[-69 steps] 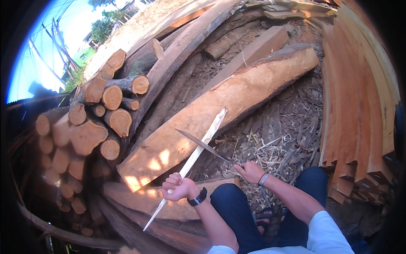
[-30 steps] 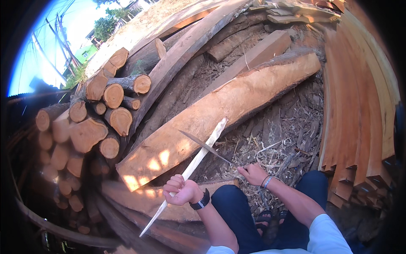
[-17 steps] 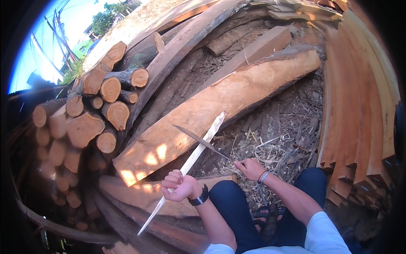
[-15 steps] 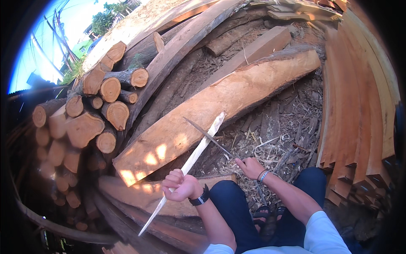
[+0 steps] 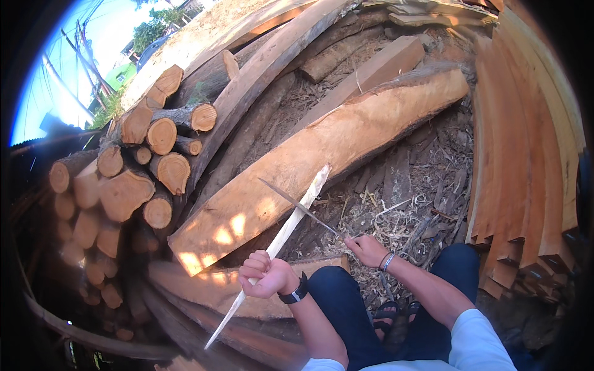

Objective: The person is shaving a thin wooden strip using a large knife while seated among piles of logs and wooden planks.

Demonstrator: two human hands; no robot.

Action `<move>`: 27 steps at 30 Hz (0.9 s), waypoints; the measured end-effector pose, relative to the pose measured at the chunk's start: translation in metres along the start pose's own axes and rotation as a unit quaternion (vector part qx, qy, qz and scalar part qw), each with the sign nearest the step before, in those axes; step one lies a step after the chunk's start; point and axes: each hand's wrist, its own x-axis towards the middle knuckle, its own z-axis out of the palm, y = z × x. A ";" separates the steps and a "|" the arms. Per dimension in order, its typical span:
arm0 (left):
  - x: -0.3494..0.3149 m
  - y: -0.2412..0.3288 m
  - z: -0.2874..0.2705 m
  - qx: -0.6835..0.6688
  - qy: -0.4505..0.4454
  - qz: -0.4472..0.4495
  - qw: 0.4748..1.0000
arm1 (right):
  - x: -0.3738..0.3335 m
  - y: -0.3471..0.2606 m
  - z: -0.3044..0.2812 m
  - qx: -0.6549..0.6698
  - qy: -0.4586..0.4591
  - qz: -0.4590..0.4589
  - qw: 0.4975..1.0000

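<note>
My left hand (image 5: 266, 275) is closed around a pale, peeled wooden stick (image 5: 286, 232), gripping it below its middle. The stick slants up to the right, its thick upper end against the edge of a large wooden slab (image 5: 346, 133) and its tapered lower end pointing down to the left past my wrist. In my right hand (image 5: 367, 250) is a long, thin-bladed knife (image 5: 322, 222); its handle is mostly hidden by my fingers. The blade lies across the upper half of the stick, its tip over the slab.
Cut logs (image 5: 162, 136) are stacked at the left. Long reddish-brown boards (image 5: 513, 142) stand in a row at the right. Wood shavings (image 5: 396, 216) cover the ground ahead of my knees. Another plank (image 5: 210, 284) lies beneath my left hand.
The knife blade has shifted slightly down the stick and to the left, its tip reaching farther over the slab. My left hand keeps its hold on the stick.
</note>
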 end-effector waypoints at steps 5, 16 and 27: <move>-0.001 -0.002 0.006 -0.006 0.041 -0.014 0.999 | 0.017 0.021 0.004 -0.030 0.011 0.094 0.995; 0.005 -0.001 0.005 0.001 0.055 -0.016 0.998 | 0.023 0.024 0.002 -0.001 0.015 0.092 0.996; 0.009 0.000 -0.007 -0.013 -0.012 -0.037 0.999 | 0.025 0.032 0.003 -0.011 0.034 0.080 0.996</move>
